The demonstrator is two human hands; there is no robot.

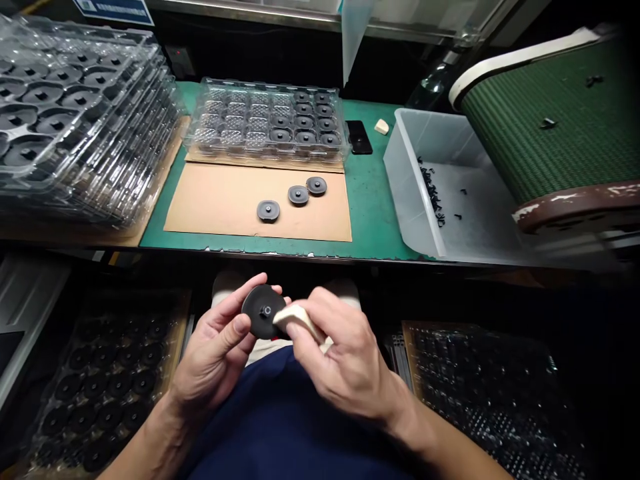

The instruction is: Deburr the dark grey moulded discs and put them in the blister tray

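My left hand (pixel 220 340) grips a round black plastic disc (pixel 256 313) by its edge, with the small raised hub at its centre facing up. In my right hand (pixel 345 353) is a cream-coloured block (pixel 300 321), perhaps a sponge or eraser, pinched between thumb and fingers. Its tip touches or overlaps the disc's right edge. Both hands are over my lap, in front of the bench edge. On the cardboard sheet (pixel 220 207) beyond them lie three similar dark discs, one of them (pixel 269 211) apart from the other two.
A clear blister tray (pixel 235 137), partly filled with discs, stands behind the cardboard. Stacked trays (pixel 125 133) rise at the left. To the right are a phone (pixel 359 137), another cream block (pixel 381 127), a translucent bin (pixel 415 207) with small black pieces, and a green conveyor belt (pixel 550 127).
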